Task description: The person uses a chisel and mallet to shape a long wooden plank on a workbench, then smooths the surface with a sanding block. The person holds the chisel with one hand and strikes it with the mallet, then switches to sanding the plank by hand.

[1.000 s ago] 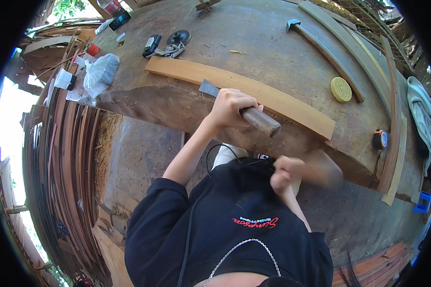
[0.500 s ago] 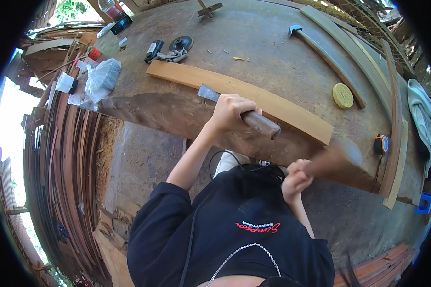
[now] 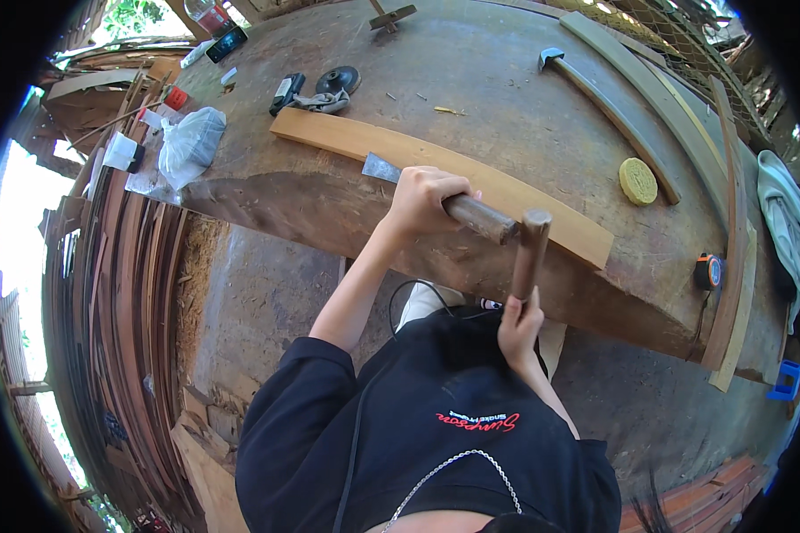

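Note:
My left hand (image 3: 425, 201) is wrapped round a chisel (image 3: 480, 218) lying slantwise along the near edge of the board. Its flat metal blade (image 3: 380, 167) sticks out leftward past my fingers, against or just above the board's near side; I cannot tell which. The light-brown wooden board (image 3: 498, 188) lies flat on the workbench near its front edge. Below and to the right, my right hand (image 3: 518, 330) grips a round wooden mallet (image 3: 529, 258) by its lower part. The mallet stands nearly upright in view, its upper end at the butt of the chisel handle.
On the workbench (image 3: 418, 62) lie an adze-like tool (image 3: 613, 115), a yellow round disc (image 3: 637, 181), a tape measure (image 3: 708, 271) and a black disc (image 3: 339, 81). A filled plastic bag (image 3: 191, 147) sits left. Long planks (image 3: 116, 311) are stacked at left.
My right hand has swung the mallet leftward and up, from right of the board's end to the chisel's butt. The chisel and left hand have shifted slightly left.

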Demonstrator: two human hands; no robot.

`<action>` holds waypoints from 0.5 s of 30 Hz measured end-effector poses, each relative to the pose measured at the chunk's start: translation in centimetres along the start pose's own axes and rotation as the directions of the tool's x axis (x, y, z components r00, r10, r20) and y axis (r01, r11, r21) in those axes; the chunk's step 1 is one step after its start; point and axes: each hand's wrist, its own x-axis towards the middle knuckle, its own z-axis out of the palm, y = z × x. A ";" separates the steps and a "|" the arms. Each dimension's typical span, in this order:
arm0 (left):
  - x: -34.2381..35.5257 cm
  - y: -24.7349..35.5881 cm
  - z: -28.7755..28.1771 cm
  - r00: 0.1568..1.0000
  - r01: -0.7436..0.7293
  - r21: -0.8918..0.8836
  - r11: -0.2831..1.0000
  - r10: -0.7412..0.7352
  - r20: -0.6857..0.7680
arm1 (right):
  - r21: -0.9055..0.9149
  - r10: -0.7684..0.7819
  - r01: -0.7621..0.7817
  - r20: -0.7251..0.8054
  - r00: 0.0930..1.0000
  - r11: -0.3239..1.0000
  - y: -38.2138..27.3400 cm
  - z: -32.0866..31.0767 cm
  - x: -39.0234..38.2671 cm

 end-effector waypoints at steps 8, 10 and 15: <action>0.5 0.1 -0.4 1.000 0.019 0.007 1.000 -0.019 -0.006 | 0.080 0.083 -0.095 0.143 0.986 0.992 1.9 0.4 -1.1; 0.6 -0.4 -0.5 1.000 -0.001 0.012 1.000 0.001 -0.022 | -0.023 0.070 -0.068 0.076 0.995 0.997 0.1 -1.0 0.4; -0.1 -0.1 -0.6 0.998 0.022 0.061 0.998 -0.019 -0.052 | -0.215 0.018 -0.036 -0.086 0.996 0.976 -3.6 -5.3 5.7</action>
